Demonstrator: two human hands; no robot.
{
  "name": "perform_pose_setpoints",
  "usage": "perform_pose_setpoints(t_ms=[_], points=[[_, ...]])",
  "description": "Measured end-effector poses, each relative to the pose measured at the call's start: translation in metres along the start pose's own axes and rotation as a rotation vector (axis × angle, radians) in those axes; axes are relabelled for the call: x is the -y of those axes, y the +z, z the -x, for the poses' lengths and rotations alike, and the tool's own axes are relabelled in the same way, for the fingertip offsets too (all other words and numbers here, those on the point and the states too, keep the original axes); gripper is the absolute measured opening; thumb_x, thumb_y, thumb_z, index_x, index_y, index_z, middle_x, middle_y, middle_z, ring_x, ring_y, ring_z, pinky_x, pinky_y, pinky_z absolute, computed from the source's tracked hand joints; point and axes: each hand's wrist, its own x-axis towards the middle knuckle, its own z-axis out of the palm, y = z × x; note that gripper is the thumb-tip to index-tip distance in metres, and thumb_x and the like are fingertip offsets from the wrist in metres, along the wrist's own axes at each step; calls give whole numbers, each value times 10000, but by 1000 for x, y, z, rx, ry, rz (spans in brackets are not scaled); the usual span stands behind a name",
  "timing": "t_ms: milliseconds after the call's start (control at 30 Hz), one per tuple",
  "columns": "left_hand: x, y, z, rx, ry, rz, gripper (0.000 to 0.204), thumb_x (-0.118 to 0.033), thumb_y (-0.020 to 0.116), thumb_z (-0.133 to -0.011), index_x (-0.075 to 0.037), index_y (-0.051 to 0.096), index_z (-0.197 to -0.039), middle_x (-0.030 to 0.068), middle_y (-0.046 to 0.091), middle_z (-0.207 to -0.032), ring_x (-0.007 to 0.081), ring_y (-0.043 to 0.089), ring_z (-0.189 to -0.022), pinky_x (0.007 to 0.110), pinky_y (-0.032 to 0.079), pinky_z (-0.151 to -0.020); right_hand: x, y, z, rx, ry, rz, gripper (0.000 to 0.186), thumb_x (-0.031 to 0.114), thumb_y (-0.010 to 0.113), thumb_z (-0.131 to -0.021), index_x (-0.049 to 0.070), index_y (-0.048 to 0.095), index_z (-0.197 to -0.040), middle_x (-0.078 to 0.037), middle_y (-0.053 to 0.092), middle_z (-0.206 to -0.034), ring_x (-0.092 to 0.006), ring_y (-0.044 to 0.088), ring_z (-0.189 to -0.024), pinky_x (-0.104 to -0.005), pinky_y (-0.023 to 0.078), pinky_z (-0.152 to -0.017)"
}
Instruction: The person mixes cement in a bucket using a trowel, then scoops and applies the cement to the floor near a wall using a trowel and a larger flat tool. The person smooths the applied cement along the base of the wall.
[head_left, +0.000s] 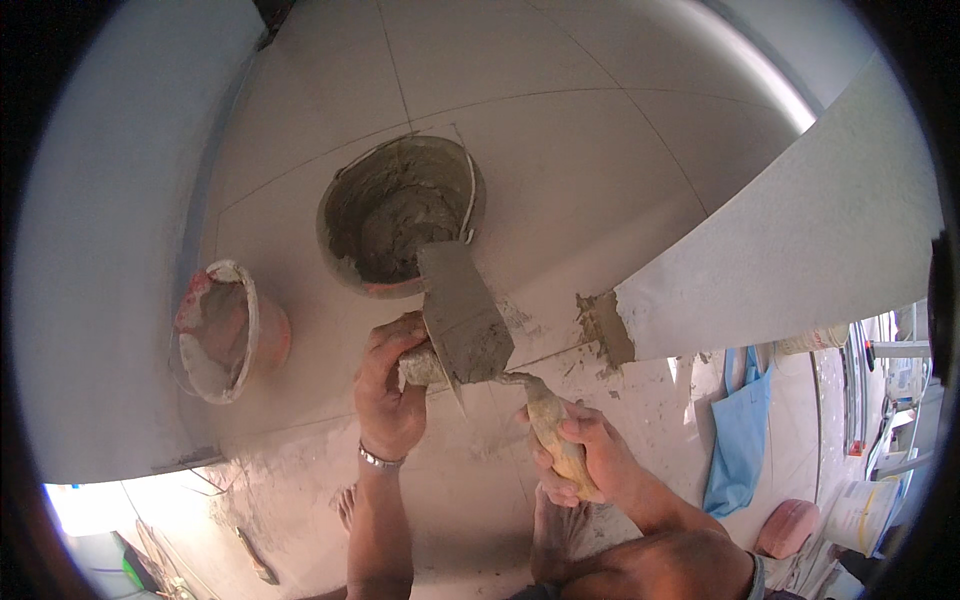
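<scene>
My right hand is wrapped round the worn yellowish handle of a pointing trowel, whose broad blade is coated in grey mortar. The blade points away from me, its far end overlapping the near rim of a dark bucket with wet mortar inside. My left hand, with a metal watch band at the wrist, grips the mortar-caked handle of what looks like a plastering trowel. Its thin plate is seen edge-on, close against the left side of the pointing trowel; whether they touch I cannot tell.
To the left stands a smaller, smeared bucket by a wall panel. A pale panel rises at the right, mortar at its corner. A blue bag, reddish sponge-like lump and white tub lie right; a brush-like tool lies lower left.
</scene>
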Motion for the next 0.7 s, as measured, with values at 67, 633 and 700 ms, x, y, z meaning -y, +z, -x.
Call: perform_pose_setpoints(t_ms=[67, 633, 700], points=[[-5, -2, -5, -4, -27, -96, 496, 248, 548, -712, -10, 627, -1128, 155, 634, -1159, 331, 608, -1166, 442, 453, -1049, 5, 9, 8, 14, -16, 33, 471, 266, 519, -974, 10, 449, -1362, -106, 550, -850, -160, 493, -458, -311, 406, -366], [-8, -15, 20, -245, -663, 1305, 417, 26, 567, -825, 39, 575, -1242, 165, 661, -1184, 291, 674, -1000, 424, 543, -914, 20, -5, 7, -170, -710, 869, 492, 229, 704, -884, -19, 511, -1262, -151, 622, -870, -245, 630, -679, -344, 499, -606], [-7, 2, 30, -223, -740, 1519, 416, -6, 552, -826, 34, 582, -1238, 175, 664, -1183, 302, 681, -982, 422, 559, -880, 25, -12, -7, -215, -969, 1299, 462, 206, 724, -863, -1, 538, -1232, -162, 625, -902, -318, 661, -796, -360, 510, -672]])
